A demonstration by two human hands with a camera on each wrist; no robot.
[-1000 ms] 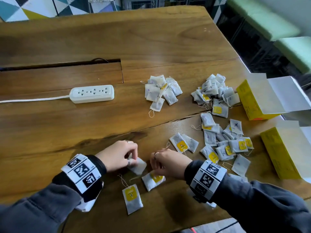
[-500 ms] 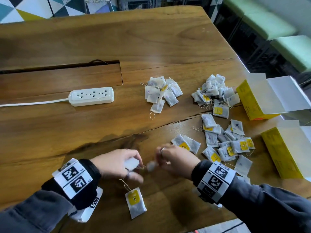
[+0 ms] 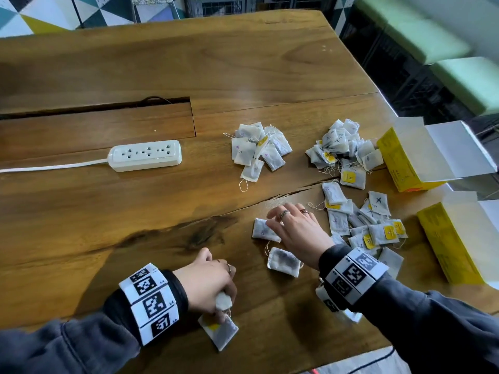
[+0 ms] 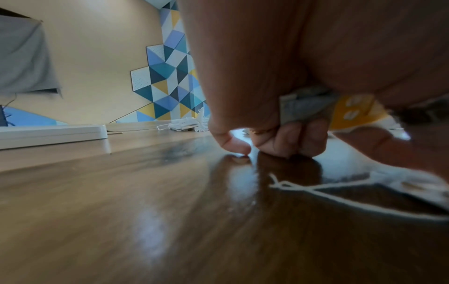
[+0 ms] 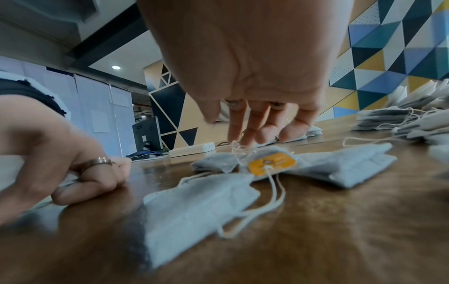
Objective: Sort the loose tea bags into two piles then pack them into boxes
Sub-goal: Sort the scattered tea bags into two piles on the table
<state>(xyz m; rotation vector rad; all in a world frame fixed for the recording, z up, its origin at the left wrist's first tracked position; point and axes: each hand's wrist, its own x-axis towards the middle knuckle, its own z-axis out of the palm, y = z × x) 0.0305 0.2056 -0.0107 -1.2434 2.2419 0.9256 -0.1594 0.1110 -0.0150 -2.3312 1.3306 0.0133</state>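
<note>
A person in dark grey sleeves works at a brown wooden table (image 3: 135,206). Their left hand (image 3: 208,282), near the front edge, has its fingers curled around a small crumpled white paper tea bag (image 3: 223,302), with another tea bag bearing a yellow tag (image 3: 220,332) lying on the table partly under that hand. Their right hand (image 3: 295,230) reaches forward with straight, spread fingers whose tips rest on a flat white tea bag (image 3: 263,230); one more bag (image 3: 283,261) lies just beside that wrist. Further back sit two sorted heaps of white tea bags, a left pile (image 3: 258,148) and a right pile (image 3: 343,151). Unsorted bags (image 3: 361,222) are scattered to the right of the hand, near two open yellow cardboard boxes (image 3: 399,160) (image 3: 448,238). A white power strip (image 3: 145,155) lies on the left.
</note>
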